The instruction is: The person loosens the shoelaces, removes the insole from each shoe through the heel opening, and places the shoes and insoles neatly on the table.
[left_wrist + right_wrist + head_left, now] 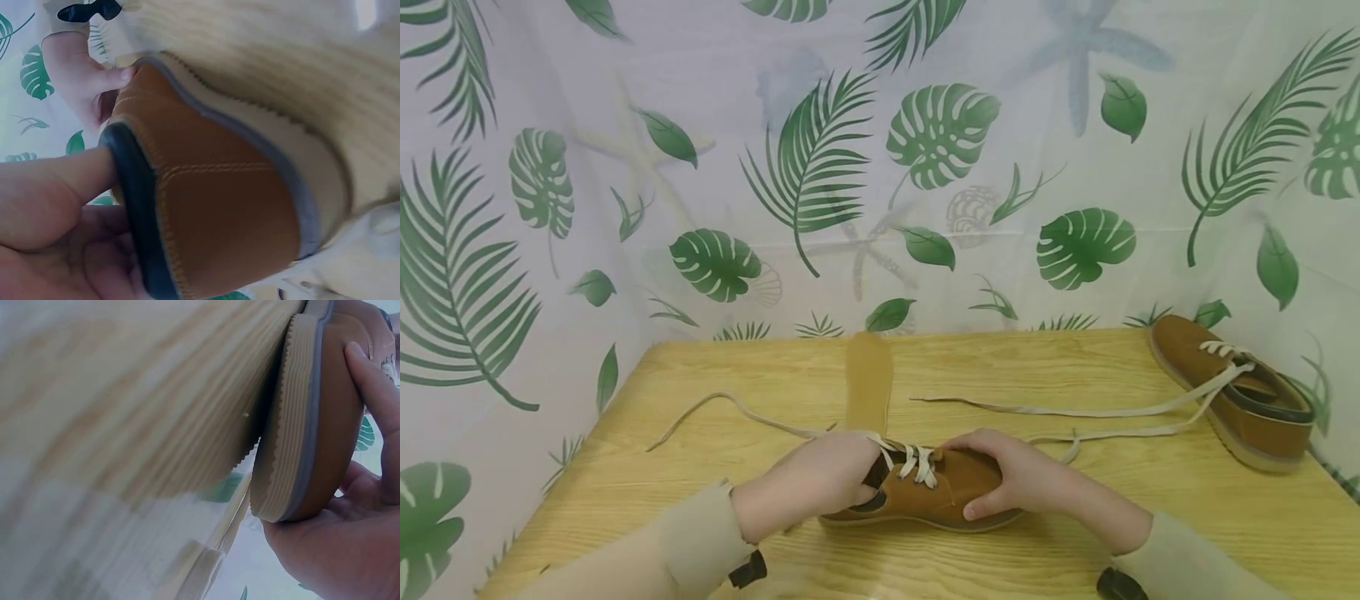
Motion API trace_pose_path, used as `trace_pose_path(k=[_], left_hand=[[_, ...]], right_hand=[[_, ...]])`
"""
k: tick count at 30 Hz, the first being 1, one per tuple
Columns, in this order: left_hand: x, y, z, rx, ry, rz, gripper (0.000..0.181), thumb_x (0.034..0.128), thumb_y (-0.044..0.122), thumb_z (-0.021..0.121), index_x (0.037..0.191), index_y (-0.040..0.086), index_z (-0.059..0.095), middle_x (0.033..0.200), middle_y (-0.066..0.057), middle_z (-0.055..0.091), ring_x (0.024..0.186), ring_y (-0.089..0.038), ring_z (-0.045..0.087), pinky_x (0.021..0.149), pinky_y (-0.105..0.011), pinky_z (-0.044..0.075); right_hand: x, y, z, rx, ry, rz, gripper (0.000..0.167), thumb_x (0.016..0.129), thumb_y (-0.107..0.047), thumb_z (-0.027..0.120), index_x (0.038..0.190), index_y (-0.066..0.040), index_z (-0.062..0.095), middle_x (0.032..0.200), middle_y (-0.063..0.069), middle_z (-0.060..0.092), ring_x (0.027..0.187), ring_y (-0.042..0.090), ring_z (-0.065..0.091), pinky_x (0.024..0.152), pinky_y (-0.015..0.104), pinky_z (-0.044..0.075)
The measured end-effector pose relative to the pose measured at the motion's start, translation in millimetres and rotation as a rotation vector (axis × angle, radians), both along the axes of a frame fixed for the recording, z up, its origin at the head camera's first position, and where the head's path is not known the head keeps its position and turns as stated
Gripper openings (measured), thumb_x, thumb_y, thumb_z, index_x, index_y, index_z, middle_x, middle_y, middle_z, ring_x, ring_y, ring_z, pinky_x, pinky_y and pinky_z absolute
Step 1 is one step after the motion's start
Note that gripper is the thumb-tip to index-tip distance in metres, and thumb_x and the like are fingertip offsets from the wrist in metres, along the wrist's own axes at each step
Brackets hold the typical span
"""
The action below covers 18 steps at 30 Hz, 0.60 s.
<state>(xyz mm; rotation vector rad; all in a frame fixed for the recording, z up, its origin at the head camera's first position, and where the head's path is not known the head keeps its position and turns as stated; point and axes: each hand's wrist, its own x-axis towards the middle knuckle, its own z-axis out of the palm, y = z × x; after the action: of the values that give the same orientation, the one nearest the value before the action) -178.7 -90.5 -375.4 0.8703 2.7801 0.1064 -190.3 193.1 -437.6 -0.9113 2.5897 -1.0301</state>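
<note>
A brown lace-up shoe [958, 492] with white laces lies at the table's front middle, toe to the right. My right hand [1018, 475] grips its toe, thumb on the near side and fingers over the far side. At the shoe's opening is my left hand [823, 475], its thumb and fingers reaching inside past the dark collar [140, 206]; the fingertips are hidden. In the right wrist view, the ridged sole [290, 425] faces the table, and the right thumb presses the brown upper [334, 412]. A tan insole [868, 379] lies behind the shoe.
A second brown shoe [1262, 425] stands at the table's right edge, its long pale laces [1097, 412] trailing left across the wood. Another lace end [722, 396] stretches left from the held shoe. A leaf-patterned cloth [865, 192] hangs behind the wooden table [700, 492].
</note>
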Motion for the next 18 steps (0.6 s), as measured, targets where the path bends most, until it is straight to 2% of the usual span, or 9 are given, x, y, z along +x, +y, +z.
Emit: trace_pose_path(k=[5, 12, 18], left_hand=[[-2.7, 4.2, 1.0, -0.072, -0.018, 0.007, 0.034, 0.0922, 0.024, 0.086, 0.072, 0.013, 0.06, 0.074, 0.005, 0.053, 0.062, -0.01, 0.042, 0.055, -0.025, 0.038], [-7.4, 10.3, 5.6, -0.152, -0.042, 0.008, 0.042, 0.091, 0.023, 0.087, 0.068, 0.014, 0.053, 0.076, 0.006, 0.049, 0.061, -0.009, 0.039, 0.052, -0.024, 0.034], [-13.9, 15.9, 10.4, -0.219, -0.106, -0.004, 0.045, 0.0928, 0.027, 0.085, 0.064, 0.014, 0.052, 0.071, 0.006, 0.049, 0.06, -0.009, 0.042, 0.057, -0.024, 0.037]], right_hand=[[-0.6, -1.6, -0.9, 0.0, 0.008, 0.002, 0.076, 0.082, -0.033, 0.094, 0.145, -0.007, 0.061, 0.143, 0.016, 0.065, 0.13, 0.039, 0.06, 0.103, 0.039, 0.051], [-1.0, -1.1, 0.1, 0.01, 0.003, -0.015, 0.077, 0.081, -0.033, 0.094, 0.145, -0.008, 0.061, 0.145, 0.016, 0.064, 0.131, 0.04, 0.06, 0.101, 0.043, 0.051], [0.0, -0.6, -1.0, 0.006, 0.005, -0.012, 0.078, 0.081, -0.033, 0.095, 0.146, -0.007, 0.06, 0.144, 0.017, 0.064, 0.129, 0.039, 0.061, 0.099, 0.041, 0.052]])
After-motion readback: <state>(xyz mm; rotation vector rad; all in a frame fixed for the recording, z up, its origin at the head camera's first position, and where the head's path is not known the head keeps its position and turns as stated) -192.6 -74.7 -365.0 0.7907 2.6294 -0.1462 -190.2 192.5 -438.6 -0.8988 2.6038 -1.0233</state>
